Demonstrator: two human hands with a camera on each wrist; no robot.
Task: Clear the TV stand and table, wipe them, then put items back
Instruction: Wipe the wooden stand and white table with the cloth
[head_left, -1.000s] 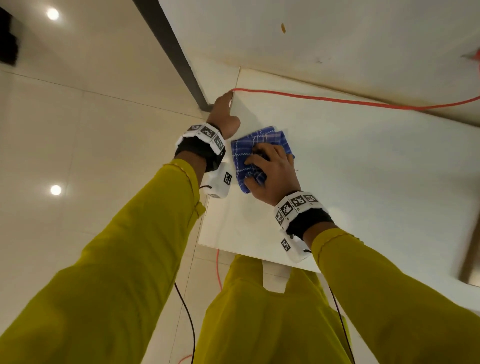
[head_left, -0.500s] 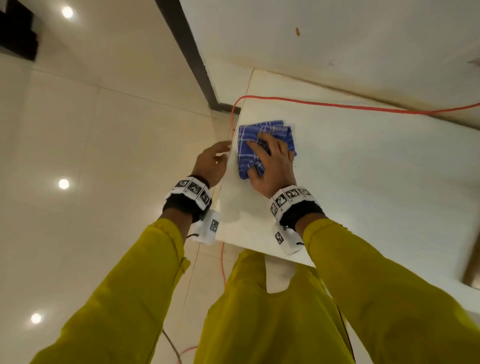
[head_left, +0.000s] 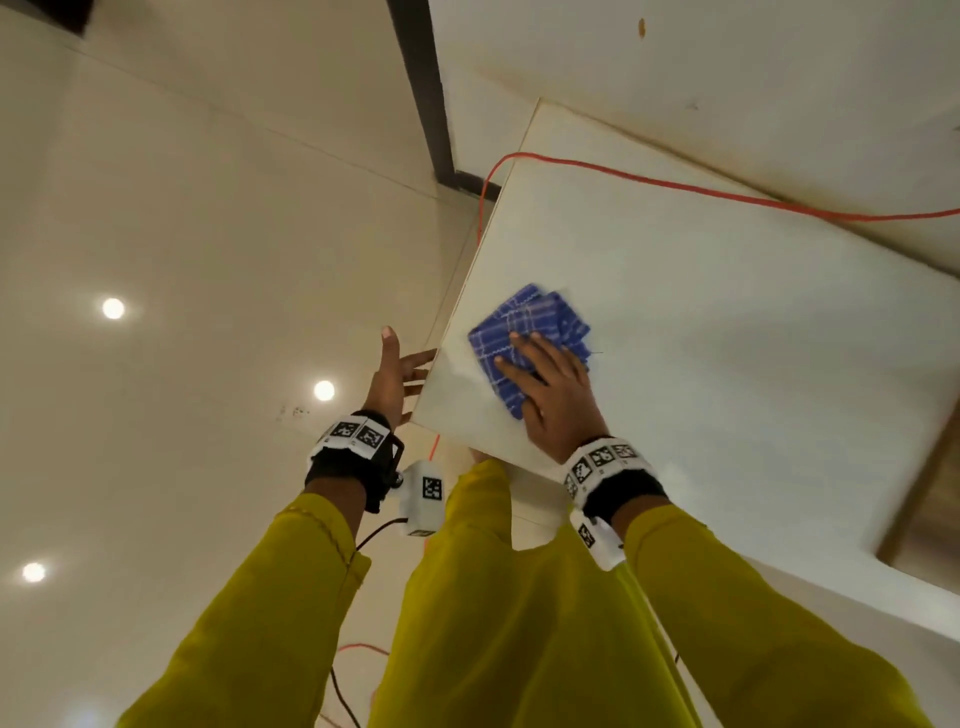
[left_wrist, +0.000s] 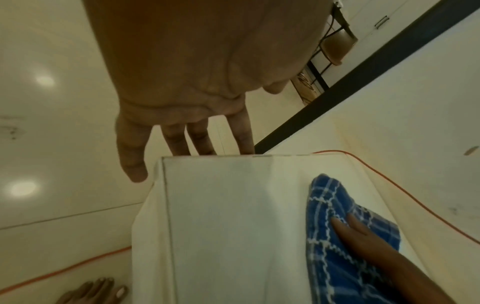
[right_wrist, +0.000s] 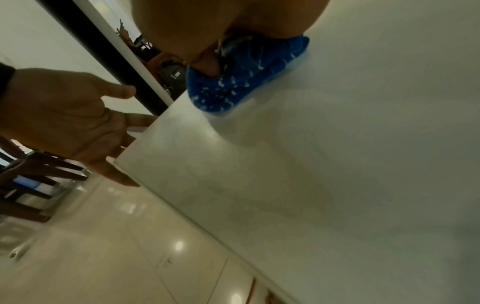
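Observation:
A folded blue checked cloth (head_left: 524, 332) (left_wrist: 335, 232) (right_wrist: 249, 76) lies on the white top of the TV stand (head_left: 727, 374) (left_wrist: 228, 226) (right_wrist: 337, 164), near its left front corner. My right hand (head_left: 550, 395) presses flat on the cloth with straight fingers (left_wrist: 363, 232). My left hand (head_left: 395, 374) (right_wrist: 67, 125) hangs open just off the stand's left edge, palm up, its fingers (left_wrist: 187, 142) reaching under the edge. It holds nothing.
An orange cable (head_left: 675, 184) runs along the back of the stand against the wall and drops to the glossy tiled floor (head_left: 182, 312). A dark door frame (head_left: 423, 88) stands behind the corner. Chairs (right_wrist: 33, 179) stand further left. My bare foot (left_wrist: 96, 292) is beside the stand.
My right hand has drawn the cloth from the back left corner toward the front edge. My left hand has slid along the left edge toward me, staying open.

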